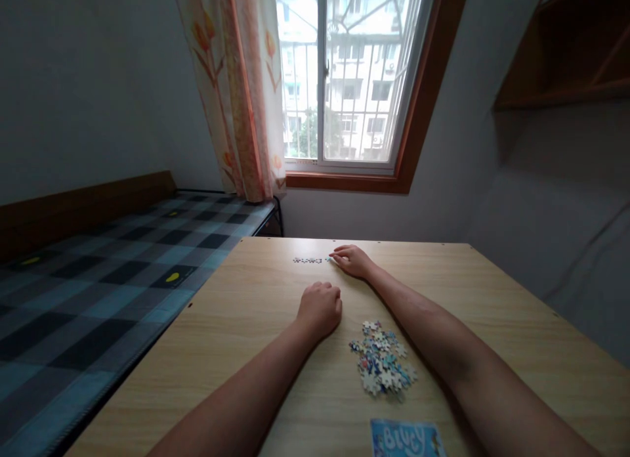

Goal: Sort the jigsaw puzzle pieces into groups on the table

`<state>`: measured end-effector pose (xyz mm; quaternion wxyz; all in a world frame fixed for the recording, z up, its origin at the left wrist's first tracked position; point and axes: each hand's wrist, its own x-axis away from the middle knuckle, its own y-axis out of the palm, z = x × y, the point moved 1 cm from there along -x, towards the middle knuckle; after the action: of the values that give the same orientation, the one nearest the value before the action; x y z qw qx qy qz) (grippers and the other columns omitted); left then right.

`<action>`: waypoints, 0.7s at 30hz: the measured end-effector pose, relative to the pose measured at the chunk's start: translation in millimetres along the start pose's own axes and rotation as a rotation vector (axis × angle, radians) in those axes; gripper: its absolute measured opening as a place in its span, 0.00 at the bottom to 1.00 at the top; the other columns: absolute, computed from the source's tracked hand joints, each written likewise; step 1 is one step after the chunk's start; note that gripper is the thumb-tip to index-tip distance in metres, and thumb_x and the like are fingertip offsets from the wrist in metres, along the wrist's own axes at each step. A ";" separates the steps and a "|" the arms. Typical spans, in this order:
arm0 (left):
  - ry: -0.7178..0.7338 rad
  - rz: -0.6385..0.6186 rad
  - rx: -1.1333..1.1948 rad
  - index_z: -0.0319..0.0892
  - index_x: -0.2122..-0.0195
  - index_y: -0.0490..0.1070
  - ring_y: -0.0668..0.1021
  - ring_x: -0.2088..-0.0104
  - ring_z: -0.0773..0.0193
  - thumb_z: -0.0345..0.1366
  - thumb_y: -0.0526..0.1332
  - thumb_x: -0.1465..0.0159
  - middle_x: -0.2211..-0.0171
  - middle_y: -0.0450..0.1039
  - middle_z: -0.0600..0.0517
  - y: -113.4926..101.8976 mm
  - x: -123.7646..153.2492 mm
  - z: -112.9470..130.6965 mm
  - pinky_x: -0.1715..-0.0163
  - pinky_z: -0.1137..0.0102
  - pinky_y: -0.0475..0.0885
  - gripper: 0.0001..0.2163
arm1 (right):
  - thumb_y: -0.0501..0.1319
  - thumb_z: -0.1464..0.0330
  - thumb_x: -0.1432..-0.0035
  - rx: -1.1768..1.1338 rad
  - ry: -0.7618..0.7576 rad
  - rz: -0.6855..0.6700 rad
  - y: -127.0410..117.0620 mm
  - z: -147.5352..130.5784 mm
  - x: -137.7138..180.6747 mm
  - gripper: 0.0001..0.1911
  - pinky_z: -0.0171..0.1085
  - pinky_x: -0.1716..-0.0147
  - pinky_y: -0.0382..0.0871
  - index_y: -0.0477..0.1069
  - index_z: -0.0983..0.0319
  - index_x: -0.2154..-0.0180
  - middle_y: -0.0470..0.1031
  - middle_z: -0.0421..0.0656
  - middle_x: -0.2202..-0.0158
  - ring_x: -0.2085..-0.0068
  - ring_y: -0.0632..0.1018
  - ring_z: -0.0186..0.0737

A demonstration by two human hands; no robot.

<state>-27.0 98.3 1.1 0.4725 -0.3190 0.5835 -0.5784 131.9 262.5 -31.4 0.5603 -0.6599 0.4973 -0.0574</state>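
Note:
My right hand (350, 260) reaches to the far part of the table, its fingertips at a small light-blue jigsaw puzzle piece (329, 259). Just left of that piece lies a short row of jigsaw pieces (308, 261). My left hand (319, 307) rests closed on the tabletop, nearer to me, with knuckles up and fingers curled under. Whatever its palm may contain is hidden. Between my forearms is a loose pile of jigsaw pieces (381, 362), some pale, others blue and coloured.
The light wooden table (236, 352) carries a blue box or card marked "Bluey" (406, 438) at its near edge. To the left stands a bed with a checked cover (147, 266). A curtain (241, 96) and a window (359, 83) are behind; a wooden shelf (566, 56) hangs at right.

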 end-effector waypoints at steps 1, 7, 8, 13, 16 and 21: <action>-0.001 0.001 0.004 0.43 0.64 0.77 0.76 0.58 0.54 0.35 0.54 0.34 0.62 0.77 0.45 -0.3 0.2 0.0 0.57 0.61 0.68 0.11 | 0.58 0.63 0.32 -0.012 -0.003 0.008 0.3 -0.4 -1.0 0.15 0.40 0.45 0.70 0.82 0.56 0.53 0.81 0.46 0.50 0.49 0.80 0.43; -0.009 -0.033 0.018 0.43 0.64 0.76 0.76 0.57 0.55 0.35 0.54 0.34 0.61 0.77 0.45 -0.9 0.6 -0.5 0.56 0.61 0.67 0.11 | 0.59 0.61 0.33 -0.034 -0.017 -0.008 1.3 -3.4 4.3 0.13 0.42 0.45 0.71 0.82 0.54 0.55 0.80 0.44 0.49 0.49 0.80 0.43; -0.011 -0.033 0.020 0.43 0.64 0.76 0.76 0.57 0.55 0.35 0.53 0.34 0.61 0.77 0.45 -0.7 0.7 -0.7 0.56 0.61 0.67 0.11 | 0.59 0.61 0.33 -0.031 -0.012 -0.012 2.3 -4.1 5.0 0.13 0.43 0.45 0.71 0.82 0.53 0.55 0.80 0.44 0.49 0.49 0.79 0.44; -0.013 -0.027 0.037 0.43 0.65 0.75 0.75 0.57 0.55 0.34 0.54 0.35 0.61 0.77 0.46 -1.4 1.6 -1.1 0.56 0.62 0.67 0.10 | 0.61 0.58 0.34 -0.011 0.031 -0.014 9.3 -9.9 6.4 0.13 0.48 0.42 0.68 0.82 0.51 0.54 0.80 0.44 0.49 0.48 0.79 0.47; -0.019 -0.041 0.043 0.44 0.65 0.76 0.75 0.57 0.55 0.35 0.54 0.34 0.61 0.77 0.45 -3.1 1.8 -0.9 0.55 0.62 0.67 0.10 | 0.62 0.59 0.35 -0.005 0.038 -0.017 11.2 -13.5 7.7 0.13 0.48 0.41 0.68 0.82 0.52 0.54 0.81 0.44 0.50 0.48 0.79 0.48; -0.020 -0.041 0.043 0.43 0.65 0.76 0.75 0.57 0.55 0.35 0.54 0.35 0.61 0.77 0.46 -3.8 1.5 -1.0 0.56 0.62 0.67 0.10 | 0.61 0.63 0.34 0.012 0.030 -0.016 9.4 -16.1 9.0 0.11 0.49 0.40 0.66 0.82 0.50 0.55 0.80 0.42 0.49 0.45 0.77 0.47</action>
<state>-29.2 96.8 4.4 0.4731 -0.3264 0.5594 -0.5972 120.7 246.2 -37.4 0.5562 -0.6597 0.4998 -0.0745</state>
